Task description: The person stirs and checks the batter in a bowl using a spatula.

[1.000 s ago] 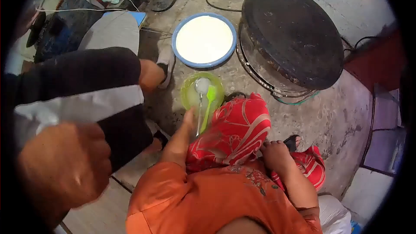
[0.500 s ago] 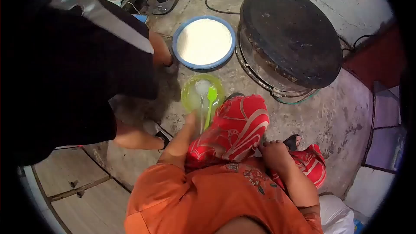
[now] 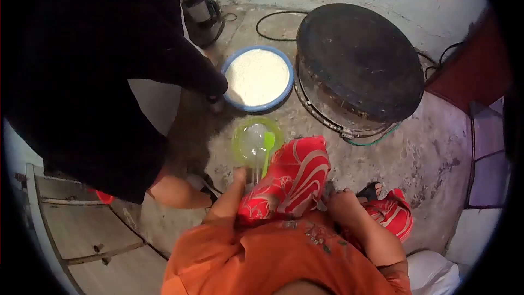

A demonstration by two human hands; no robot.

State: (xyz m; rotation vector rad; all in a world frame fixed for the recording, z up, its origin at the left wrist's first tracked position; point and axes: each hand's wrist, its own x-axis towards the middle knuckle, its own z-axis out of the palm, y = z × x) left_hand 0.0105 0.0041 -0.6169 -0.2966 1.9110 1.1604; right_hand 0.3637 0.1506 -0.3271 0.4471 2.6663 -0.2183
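Observation:
A yellow-green bowl with cloudy liquid stands on the floor in front of me. A ladle and a bright green spatula lean in it, handles towards me. My left hand is closed at the ladle's handle, just beyond the bowl's near rim; most of its fingers are hidden. The handle looks smeared by motion. Beside my red patterned trouser leg, my right hand rests near my other knee, its fingers too unclear to read.
A blue basin full of white batter or powder sits beyond the bowl. To the right stands a large round dark griddle on a base. Another person in dark clothes bends close by on the left. A blender stands behind.
The view has tilted up, so the bowl and basin appear lower. The other person has shifted, an arm now beside the basin. The ladle's head has moved slightly within the bowl.

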